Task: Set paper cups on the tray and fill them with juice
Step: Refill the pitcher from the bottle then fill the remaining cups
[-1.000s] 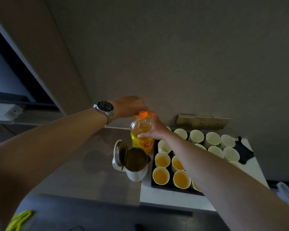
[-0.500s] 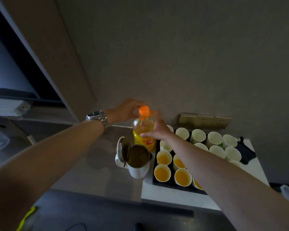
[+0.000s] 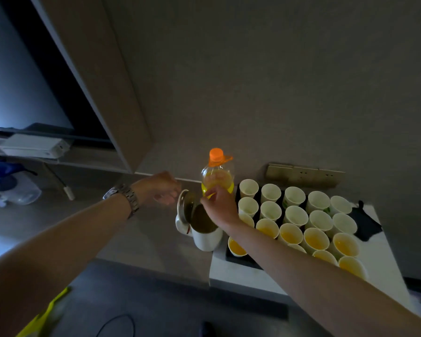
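- Head view took in a dim counter, and at its far left a white box (image 3: 33, 145) sat on a shelf beside a clear plastic container with a blue lid (image 3: 10, 184).
- The left hand (image 3: 161, 188), a metal watch (image 3: 123, 197) on its wrist, hung just left of the juice bottle and apart from it; its fingers were loosely curled around nothing that I could make out.
- A white kettle (image 3: 206, 233) stood with its lid (image 3: 184, 206) flipped open, right below both hands and against the tray's left edge.
- The juice bottle (image 3: 216, 175) stood upright, its long axis vertical and its orange cap (image 3: 216, 154) on, just left of the tray's back corner.
- The right hand (image 3: 220, 206) was plainly the nearer one: its fingers were wrapped around the bottle's lower body from the near side.
- To my eye the cap was what mattered next, and it lay straight above the gripping fingers, up and to the right of the free left hand.
- The black tray (image 3: 241, 260) held rows of paper cups: the empty cups (image 3: 293, 194) stood toward the wall, the filled cups (image 3: 316, 239) toward the front.
- A dark cloth (image 3: 366, 222) lay beside the tray's right edge.
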